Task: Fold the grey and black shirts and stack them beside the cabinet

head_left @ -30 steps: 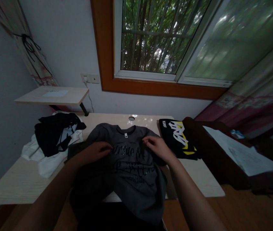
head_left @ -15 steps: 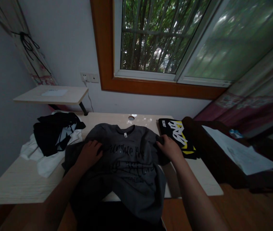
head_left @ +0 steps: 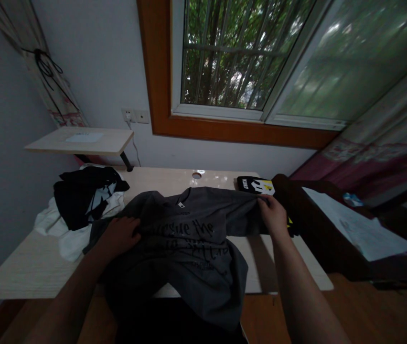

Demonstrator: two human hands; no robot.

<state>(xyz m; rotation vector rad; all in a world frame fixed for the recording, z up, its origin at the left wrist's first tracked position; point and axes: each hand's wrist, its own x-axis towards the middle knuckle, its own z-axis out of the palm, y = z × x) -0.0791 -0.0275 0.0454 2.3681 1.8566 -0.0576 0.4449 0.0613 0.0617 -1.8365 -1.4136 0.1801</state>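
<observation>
A dark grey T-shirt (head_left: 185, 229) with black lettering lies spread on the pale table, its collar and white label toward the window. Its lower part hangs over the near edge. My right hand (head_left: 274, 212) pinches the end of the right-side sleeve and holds it stretched out, partly over a folded black T-shirt (head_left: 250, 184) with white and yellow print. On the other side, my left hand (head_left: 121, 234) is closed on the grey fabric near the left-side sleeve, fingers curled over it. Part of that sleeve is hidden beneath the hand and forearm.
A heap of black and white clothes (head_left: 81, 205) sits at the table's left. Behind it stands a small raised shelf (head_left: 113, 138) with a paper on it. Right of the table is a dark brown piece of furniture (head_left: 318, 234) bearing a white sheet (head_left: 354, 224).
My right hand has moved right, drawing the sleeve outward over the folded black T-shirt. My left hand has shifted slightly left and down, and the collar is now skewed.
</observation>
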